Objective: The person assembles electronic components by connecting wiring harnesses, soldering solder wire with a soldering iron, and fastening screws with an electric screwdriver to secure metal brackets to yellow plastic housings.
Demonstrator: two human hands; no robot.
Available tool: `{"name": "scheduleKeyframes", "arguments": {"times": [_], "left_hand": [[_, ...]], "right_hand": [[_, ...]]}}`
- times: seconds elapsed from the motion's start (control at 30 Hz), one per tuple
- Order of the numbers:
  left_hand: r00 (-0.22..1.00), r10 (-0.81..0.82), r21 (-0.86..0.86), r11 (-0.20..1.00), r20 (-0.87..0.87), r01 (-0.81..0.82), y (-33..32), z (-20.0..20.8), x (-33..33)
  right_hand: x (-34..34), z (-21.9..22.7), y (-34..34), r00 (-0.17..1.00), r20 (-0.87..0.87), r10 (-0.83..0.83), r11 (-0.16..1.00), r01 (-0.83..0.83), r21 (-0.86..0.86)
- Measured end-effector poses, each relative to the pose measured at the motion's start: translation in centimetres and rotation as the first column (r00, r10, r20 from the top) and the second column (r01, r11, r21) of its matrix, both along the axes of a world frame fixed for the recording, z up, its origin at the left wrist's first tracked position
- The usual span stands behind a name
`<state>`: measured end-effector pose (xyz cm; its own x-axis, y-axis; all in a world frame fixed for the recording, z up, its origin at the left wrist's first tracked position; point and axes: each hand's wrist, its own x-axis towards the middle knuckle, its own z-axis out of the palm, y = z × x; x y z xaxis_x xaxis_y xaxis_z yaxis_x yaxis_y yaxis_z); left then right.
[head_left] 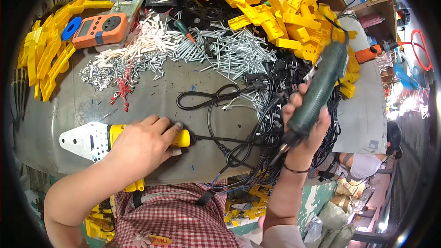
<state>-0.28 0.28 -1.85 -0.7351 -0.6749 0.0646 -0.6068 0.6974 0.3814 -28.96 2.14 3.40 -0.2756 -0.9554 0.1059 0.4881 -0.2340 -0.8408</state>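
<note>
The left hand (142, 142) presses a yellow-handled tool (105, 138) flat on the grey worktop (151, 96), grip apparently closed over its handle. The right hand (305, 126) holds a green electric screwdriver (319, 89) upright, grip closed around it.

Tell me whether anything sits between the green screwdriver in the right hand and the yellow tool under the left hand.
Yes: between the dark green electric screwdriver and the yellow-handled tool with the metal plate, its looped black power cord lies across the grey tabletop.

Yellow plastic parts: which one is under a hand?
The yellow-handled tool with the silver plate and black cord, pinned under the left hand; the rest lie untouched in piles.
</note>
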Motion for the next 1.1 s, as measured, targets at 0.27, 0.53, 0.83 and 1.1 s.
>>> {"name": "scheduleKeyframes", "arguments": {"times": [0.27, 0.53, 0.83, 1.1], "left_hand": [[1.0, 0.026, 0.13, 0.991, -0.003, -0.025, -0.5, 0.3, 0.1], [0.998, 0.058, 0.092, 0.994, -0.035, -0.055, -0.4, 0.5, 0.2], [1.0, 0.028, 0.031, 0.999, -0.011, -0.028, 0.3, -0.1, 0.2], [0.999, 0.043, 0.035, 0.998, -0.029, -0.042, 0.3, -0.8, 0.1]], "right_hand": [[9.2, -1.4, 0.5, 0.993, -0.107, 0.05, 0.992, -0.062, -0.107], [13.1, -2.3, -0.3, 0.85, -0.521, 0.082, 0.952, -0.221, -0.21], [12.3, -3.3, -2.1, 0.727, -0.557, 0.401, 0.711, -0.631, -0.312], [14.3, -2.3, 0.7, 0.816, -0.572, 0.085, 0.965, -0.211, -0.157]]}}
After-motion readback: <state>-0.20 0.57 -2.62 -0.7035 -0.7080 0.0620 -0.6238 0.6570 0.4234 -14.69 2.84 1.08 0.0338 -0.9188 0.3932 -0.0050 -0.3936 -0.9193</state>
